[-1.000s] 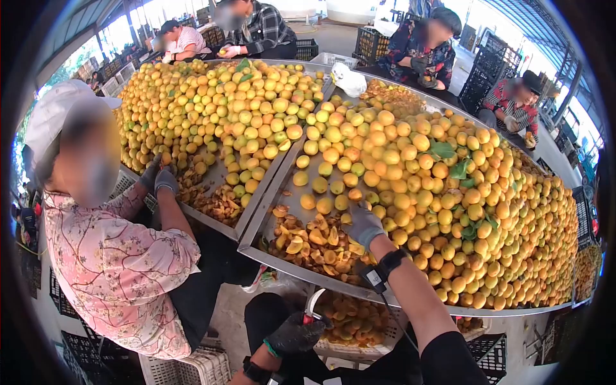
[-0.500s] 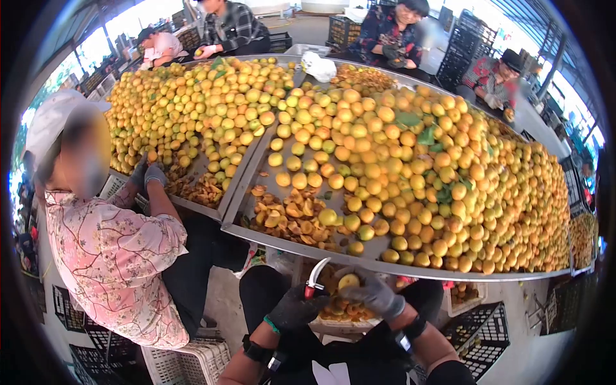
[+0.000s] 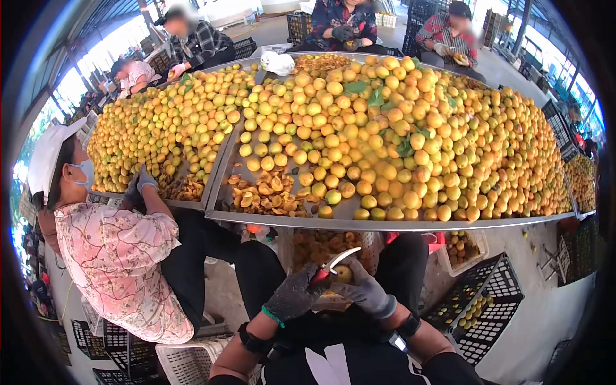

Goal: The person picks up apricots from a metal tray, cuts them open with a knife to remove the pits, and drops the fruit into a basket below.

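Observation:
In a grey glove, my left hand (image 3: 294, 295) is closed around the red handle of a curved knife (image 3: 342, 258). The blade points up and to the right, close over a yellow-green apricot (image 3: 344, 274). My right hand (image 3: 369, 294), gloved as well, grips that apricot between thumb and fingers. Both hands are close together above my lap. Just beyond them, below the table edge, a pale crate (image 3: 287, 251) holds orange fruit pieces.
A metal-rimmed table (image 3: 282, 220) carries heaped apricots (image 3: 410, 141) and a pile of split halves (image 3: 266, 192). A person in a pink floral shirt (image 3: 119, 256) sits at the left. Several people work across the table. Black crates (image 3: 494, 314) stand at the right.
The view has shifted, so the table sits higher in it. My hands have come closer together, and the knife blade has tipped rightward over the apricot.

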Motion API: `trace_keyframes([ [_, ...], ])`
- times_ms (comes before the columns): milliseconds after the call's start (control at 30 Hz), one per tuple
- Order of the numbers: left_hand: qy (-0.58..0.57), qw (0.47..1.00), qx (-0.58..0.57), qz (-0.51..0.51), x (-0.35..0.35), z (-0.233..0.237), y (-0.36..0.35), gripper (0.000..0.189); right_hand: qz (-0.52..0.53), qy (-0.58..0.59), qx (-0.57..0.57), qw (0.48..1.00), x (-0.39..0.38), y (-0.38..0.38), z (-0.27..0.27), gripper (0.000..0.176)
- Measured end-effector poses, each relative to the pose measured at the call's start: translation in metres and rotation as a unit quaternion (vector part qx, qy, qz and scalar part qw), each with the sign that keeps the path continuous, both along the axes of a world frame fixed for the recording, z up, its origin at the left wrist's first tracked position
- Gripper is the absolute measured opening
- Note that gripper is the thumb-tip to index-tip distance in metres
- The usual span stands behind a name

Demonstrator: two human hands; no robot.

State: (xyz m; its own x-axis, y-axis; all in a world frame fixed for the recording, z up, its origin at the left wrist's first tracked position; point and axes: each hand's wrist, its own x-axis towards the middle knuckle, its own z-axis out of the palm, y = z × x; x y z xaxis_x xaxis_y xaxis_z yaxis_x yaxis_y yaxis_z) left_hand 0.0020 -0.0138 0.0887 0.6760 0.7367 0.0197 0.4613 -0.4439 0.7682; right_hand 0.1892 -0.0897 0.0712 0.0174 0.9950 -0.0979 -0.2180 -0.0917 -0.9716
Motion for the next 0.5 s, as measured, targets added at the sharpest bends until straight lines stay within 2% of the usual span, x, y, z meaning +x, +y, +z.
trace_keyframes([
  [33, -0.021, 1.000, -0.004, -0.006, 0.002, 0.003, -0.003, 0.038, 0.007, 0.007, -0.020, 1.000, 0.000, -0.005, 0.011, 0.037],
  [67, -0.042, 0.999, -0.007, -0.011, 0.004, 0.005, -0.005, 0.036, 0.015, -0.059, -0.009, 0.998, 0.004, -0.009, 0.015, 0.044],
  [200, -0.021, 0.999, -0.028, -0.030, 0.004, 0.018, -0.015, 0.034, 0.026, -0.091, -0.021, 0.995, 0.014, -0.021, 0.006, 0.050],
  [267, -0.022, 0.998, -0.015, -0.050, 0.006, 0.029, -0.019, 0.034, 0.055, -0.075, 0.025, 0.995, 0.018, -0.023, -0.002, 0.052],
  [400, -0.001, 0.998, 0.009, -0.056, 0.002, 0.019, -0.026, 0.033, 0.066, -0.048, 0.014, 0.997, 0.011, -0.029, 0.002, 0.051],
  [467, -0.021, 0.996, 0.072, -0.052, 0.001, 0.018, -0.028, 0.032, 0.091, 0.044, -0.012, 0.995, 0.010, -0.029, 0.003, 0.050],
  [500, -0.019, 0.996, 0.070, -0.050, 0.002, 0.022, -0.030, 0.032, 0.094, 0.046, -0.014, 0.994, 0.010, -0.030, 0.006, 0.050],
])
